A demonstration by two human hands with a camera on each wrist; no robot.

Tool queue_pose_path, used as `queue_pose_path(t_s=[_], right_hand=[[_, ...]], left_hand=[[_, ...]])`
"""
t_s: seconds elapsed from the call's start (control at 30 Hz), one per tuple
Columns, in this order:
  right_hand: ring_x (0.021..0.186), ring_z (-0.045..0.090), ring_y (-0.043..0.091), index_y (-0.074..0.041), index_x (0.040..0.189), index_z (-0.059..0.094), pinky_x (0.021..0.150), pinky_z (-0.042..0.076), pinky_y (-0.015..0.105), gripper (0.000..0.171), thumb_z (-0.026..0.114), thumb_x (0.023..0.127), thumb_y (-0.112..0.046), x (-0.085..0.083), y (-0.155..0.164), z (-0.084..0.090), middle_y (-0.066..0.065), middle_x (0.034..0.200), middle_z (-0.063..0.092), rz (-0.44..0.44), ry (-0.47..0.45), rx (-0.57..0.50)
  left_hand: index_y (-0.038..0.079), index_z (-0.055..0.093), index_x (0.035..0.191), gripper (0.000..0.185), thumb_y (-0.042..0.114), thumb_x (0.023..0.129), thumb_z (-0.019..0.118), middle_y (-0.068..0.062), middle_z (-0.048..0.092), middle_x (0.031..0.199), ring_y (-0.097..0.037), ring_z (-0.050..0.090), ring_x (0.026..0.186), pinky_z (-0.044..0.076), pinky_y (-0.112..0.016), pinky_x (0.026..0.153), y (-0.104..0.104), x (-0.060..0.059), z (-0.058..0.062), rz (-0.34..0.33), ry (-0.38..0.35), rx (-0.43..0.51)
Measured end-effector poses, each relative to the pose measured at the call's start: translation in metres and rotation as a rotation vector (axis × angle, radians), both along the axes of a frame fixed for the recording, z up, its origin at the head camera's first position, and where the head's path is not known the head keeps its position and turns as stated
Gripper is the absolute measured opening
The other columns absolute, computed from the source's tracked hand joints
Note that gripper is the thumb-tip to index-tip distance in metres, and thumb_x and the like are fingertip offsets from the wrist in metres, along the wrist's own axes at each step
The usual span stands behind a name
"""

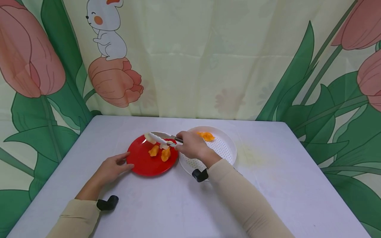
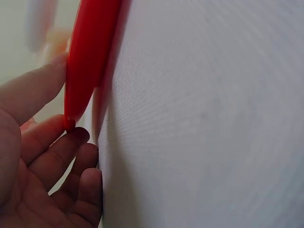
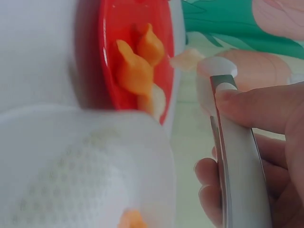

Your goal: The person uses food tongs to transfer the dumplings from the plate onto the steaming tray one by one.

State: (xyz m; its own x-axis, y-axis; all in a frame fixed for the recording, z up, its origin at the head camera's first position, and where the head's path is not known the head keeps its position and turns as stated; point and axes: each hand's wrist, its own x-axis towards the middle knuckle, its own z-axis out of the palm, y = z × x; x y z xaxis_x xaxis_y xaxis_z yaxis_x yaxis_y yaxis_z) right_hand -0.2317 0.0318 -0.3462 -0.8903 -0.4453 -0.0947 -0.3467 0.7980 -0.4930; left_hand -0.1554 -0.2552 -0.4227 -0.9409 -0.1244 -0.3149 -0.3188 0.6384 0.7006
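Note:
My right hand (image 1: pixel 193 144) grips a pair of metal tongs (image 3: pixel 244 166) with white tips, thumb on one arm and fingers curled round the other side. At the tips, over the red plate (image 1: pixel 143 167), is a pale dumpling-shaped piece (image 3: pixel 187 59). Two orange dumpling-shaped pieces (image 3: pixel 135 71) lie on that plate, with another pale piece (image 3: pixel 154 100) beside them. My left hand (image 1: pixel 112 169) pinches the plate's near left rim, its thumb (image 2: pixel 40 88) on the upper face and fingertips at the edge.
To the right of the red plate, close against it, stands a white perforated tray (image 1: pixel 221 152) holding orange pieces (image 1: pixel 206 136) at its far side. My right forearm crosses over its near part. A printed curtain (image 1: pixel 190 66) hangs behind the white-covered table (image 1: pixel 160 205).

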Motion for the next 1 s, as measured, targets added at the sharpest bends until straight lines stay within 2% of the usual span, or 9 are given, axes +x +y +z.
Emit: queue_pose_path(t_s=[0.17,0.3,0.4,0.5,0.7,1.0], right_hand=[[0.083,0.05,0.013,-0.013,0.114,0.059,0.065,0.048,0.022,0.039,0.068,0.079,-0.027,0.002,0.022,0.008,-0.003,0.096,0.058,0.004,0.094,-0.05],[0.079,0.049,0.011,-0.016,0.106,0.063,0.065,0.044,0.024,0.03,0.067,0.078,-0.026,0.003,0.041,0.012,-0.007,0.092,0.058,-0.004,0.202,-0.065],[0.08,0.049,0.011,-0.019,0.102,0.065,0.066,0.043,0.026,0.026,0.067,0.077,-0.025,0.004,0.054,0.013,-0.009,0.092,0.058,-0.022,0.244,-0.077],[0.082,0.05,0.012,-0.018,0.104,0.064,0.068,0.042,0.029,0.029,0.066,0.077,-0.026,0.006,0.067,0.013,-0.009,0.095,0.058,-0.054,0.242,-0.074],[0.086,0.052,0.017,-0.012,0.117,0.058,0.071,0.043,0.032,0.046,0.066,0.077,-0.031,0.011,0.096,0.009,0.0,0.104,0.059,-0.147,0.173,-0.052],[0.09,0.052,0.021,-0.009,0.123,0.053,0.072,0.044,0.033,0.051,0.065,0.079,-0.032,0.015,0.128,-0.001,0.006,0.111,0.058,-0.224,0.105,-0.029]], left_hand=[[0.016,0.027,0.142,0.089,0.042,0.07,0.072,-0.023,0.033,0.135,-0.042,0.032,0.118,0.051,-0.04,0.073,0.0,0.0,0.0,-0.001,0.007,-0.004],[0.017,0.026,0.142,0.09,0.043,0.07,0.073,-0.022,0.032,0.136,-0.042,0.032,0.118,0.051,-0.04,0.073,-0.001,0.0,0.0,-0.001,0.007,-0.009],[0.016,0.026,0.142,0.09,0.044,0.07,0.072,-0.022,0.031,0.136,-0.042,0.031,0.118,0.051,-0.04,0.073,-0.002,0.0,0.0,0.0,0.006,-0.007],[0.016,0.027,0.142,0.089,0.044,0.07,0.072,-0.022,0.031,0.137,-0.042,0.031,0.119,0.051,-0.04,0.073,-0.001,0.0,0.0,0.007,0.006,-0.005],[0.015,0.027,0.142,0.089,0.043,0.07,0.072,-0.022,0.031,0.137,-0.042,0.032,0.119,0.051,-0.04,0.073,0.0,0.001,0.0,0.003,0.014,-0.009],[0.015,0.026,0.142,0.089,0.043,0.07,0.072,-0.023,0.03,0.137,-0.043,0.031,0.119,0.051,-0.04,0.073,0.001,0.001,0.0,0.001,0.009,-0.009]])
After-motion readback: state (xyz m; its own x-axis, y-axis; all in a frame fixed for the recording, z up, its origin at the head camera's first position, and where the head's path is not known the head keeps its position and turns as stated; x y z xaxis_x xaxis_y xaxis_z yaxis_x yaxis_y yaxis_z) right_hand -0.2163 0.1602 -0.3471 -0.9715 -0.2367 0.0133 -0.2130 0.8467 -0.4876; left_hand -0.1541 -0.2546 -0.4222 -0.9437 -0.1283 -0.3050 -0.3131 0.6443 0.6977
